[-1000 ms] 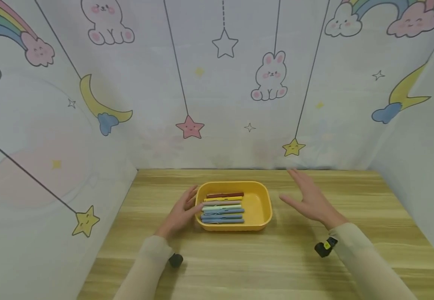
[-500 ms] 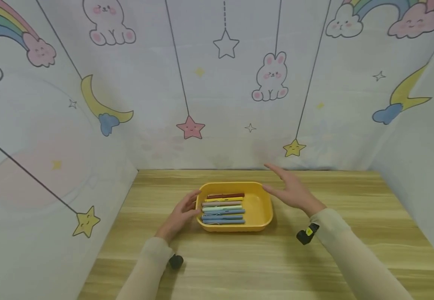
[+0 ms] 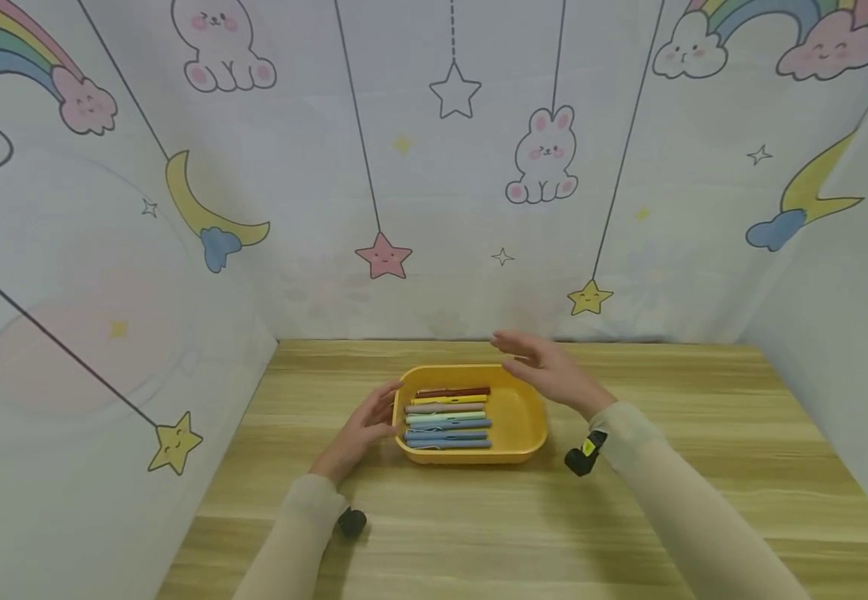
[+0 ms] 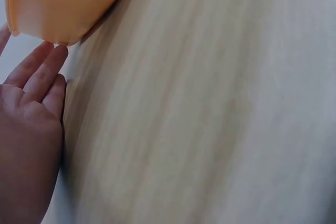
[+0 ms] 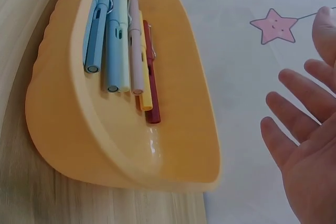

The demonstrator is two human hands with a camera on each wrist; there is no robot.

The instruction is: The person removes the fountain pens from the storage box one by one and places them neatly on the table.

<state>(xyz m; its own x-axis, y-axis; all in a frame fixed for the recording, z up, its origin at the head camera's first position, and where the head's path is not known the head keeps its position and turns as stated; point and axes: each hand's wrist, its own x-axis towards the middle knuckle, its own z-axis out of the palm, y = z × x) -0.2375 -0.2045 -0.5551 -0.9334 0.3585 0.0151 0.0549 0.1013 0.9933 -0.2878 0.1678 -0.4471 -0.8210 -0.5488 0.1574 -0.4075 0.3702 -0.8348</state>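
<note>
A yellow plastic bin (image 3: 520, 421) stands on the wooden table, with several pens lying side by side in its left part. Among them are a dark red pen (image 5: 152, 77), a yellow pen (image 5: 146, 95), a pinkish pen (image 5: 136, 51), a pale green pen (image 5: 124, 45) and blue pens (image 5: 97, 35). My left hand (image 3: 359, 429) is at the bin's left end, its fingers extended to the outer wall; in the left wrist view the fingertips meet the bin's edge. Over the bin's far right corner hovers my right hand (image 3: 550, 371), fingers extended, holding nothing.
Wood-grain table (image 3: 464, 533) surrounds the bin. White sheets printed with stars, moons and bunnies hang behind it and on both sides, with the back sheet (image 3: 449, 300) meeting the table's far edge. A black wrist camera (image 3: 582, 454) sits on the right cuff.
My right hand has moved left, from beside the bin to above its far right corner. The left thumb has drawn back from over the rim; the bin and pens stay put.
</note>
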